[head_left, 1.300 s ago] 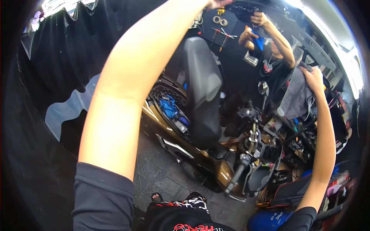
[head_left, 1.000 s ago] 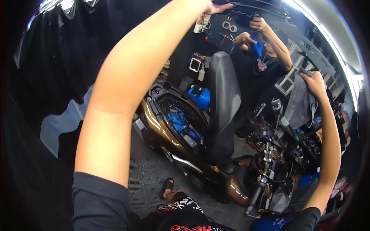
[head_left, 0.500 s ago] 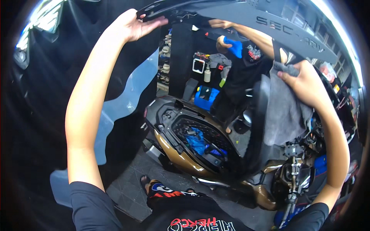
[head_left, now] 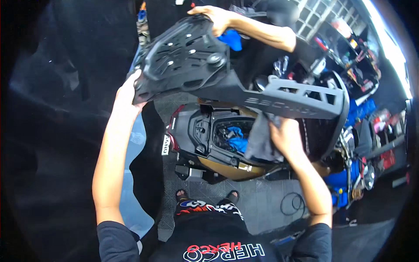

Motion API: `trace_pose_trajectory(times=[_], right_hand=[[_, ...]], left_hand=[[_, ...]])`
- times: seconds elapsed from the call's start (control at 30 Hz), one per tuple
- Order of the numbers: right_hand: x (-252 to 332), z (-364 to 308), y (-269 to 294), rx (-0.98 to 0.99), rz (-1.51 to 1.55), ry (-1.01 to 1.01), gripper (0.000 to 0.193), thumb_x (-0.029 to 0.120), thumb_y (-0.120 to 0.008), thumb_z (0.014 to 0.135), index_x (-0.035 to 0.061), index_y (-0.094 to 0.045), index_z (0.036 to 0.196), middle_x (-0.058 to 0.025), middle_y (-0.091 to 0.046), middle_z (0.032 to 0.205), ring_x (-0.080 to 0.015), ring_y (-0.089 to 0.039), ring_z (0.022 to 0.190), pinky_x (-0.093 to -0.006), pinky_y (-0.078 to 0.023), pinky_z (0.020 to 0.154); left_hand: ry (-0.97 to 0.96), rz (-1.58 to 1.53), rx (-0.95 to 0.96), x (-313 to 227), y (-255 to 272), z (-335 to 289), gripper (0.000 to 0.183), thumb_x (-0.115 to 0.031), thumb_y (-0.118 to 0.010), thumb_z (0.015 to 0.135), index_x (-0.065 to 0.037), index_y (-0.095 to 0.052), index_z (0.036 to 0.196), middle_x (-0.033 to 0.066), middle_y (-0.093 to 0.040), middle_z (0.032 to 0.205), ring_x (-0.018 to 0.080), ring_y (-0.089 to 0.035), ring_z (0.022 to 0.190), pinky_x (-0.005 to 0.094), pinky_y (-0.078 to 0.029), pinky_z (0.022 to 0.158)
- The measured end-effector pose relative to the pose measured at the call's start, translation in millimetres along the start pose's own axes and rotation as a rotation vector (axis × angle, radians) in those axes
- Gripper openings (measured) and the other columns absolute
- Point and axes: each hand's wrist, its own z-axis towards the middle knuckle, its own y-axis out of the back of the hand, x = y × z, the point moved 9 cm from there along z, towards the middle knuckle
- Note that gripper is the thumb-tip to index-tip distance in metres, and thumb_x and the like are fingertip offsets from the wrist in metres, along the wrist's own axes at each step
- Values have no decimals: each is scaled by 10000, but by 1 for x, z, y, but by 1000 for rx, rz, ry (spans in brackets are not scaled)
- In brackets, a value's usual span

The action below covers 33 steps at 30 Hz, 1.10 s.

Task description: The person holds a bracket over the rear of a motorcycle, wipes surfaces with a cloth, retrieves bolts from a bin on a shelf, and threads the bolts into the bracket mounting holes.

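A black metal luggage rack (head_left: 231, 97) with a slotted plate and a long side arm is held up over a gold and black scooter (head_left: 220, 168). My left hand (head_left: 128, 92) is closed on the plate's near left corner. In my right hand (head_left: 288, 137) is a grey cloth (head_left: 264, 139), gripped just below the side arm; whether the fingers also touch the metal I cannot tell. Across from me, a co-worker's hand (head_left: 214, 18) holds the plate's far edge, with a blue cloth (head_left: 231, 40) beside it.
Under the rack the scooter's storage bay lies open, with a blue cloth or bag (head_left: 238, 142) inside. Black sheeting (head_left: 65, 131) hangs at the left, beside a translucent wavy-edged strip (head_left: 133, 192). A black cable (head_left: 293, 204) lies coiled on the floor. Cluttered shelves (head_left: 384, 126) stand at the right.
The rack has come down from overhead to above the scooter's rear. My left hand, earlier spread near it, now grips its corner. My right hand has lowered with the grey cloth.
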Motion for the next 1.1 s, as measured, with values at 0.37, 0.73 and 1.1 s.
trace_pose_trajectory(times=[0.37,0.73,1.1], right_hand=[[58,-35,-124,239,170,-264,319,128,-724,801,-55,-601,1032,-296,-639,857,-489,-636,819,-533,-520,735],[52,-97,-196,38,551,-154,277,55,-626,816,-14,-609,1084,-250,-590,1019,-455,-601,903,-509,-512,805],[82,-112,-216,43,728,-462,266,49,-556,882,-29,-511,1132,-250,-625,957,-445,-636,930,-472,-505,814]], left_hand=[[41,-73,-12,27,107,19,485,-321,-664,951,-31,-555,1325,157,-616,1286,275,-631,1144,421,-567,921],[93,90,-143,60,131,-4,502,-473,-568,988,-62,-616,1273,116,-677,1214,210,-706,954,270,-590,605],[186,104,-47,53,151,33,562,-477,-574,989,-34,-565,1335,148,-633,1285,274,-640,1105,397,-553,881]])
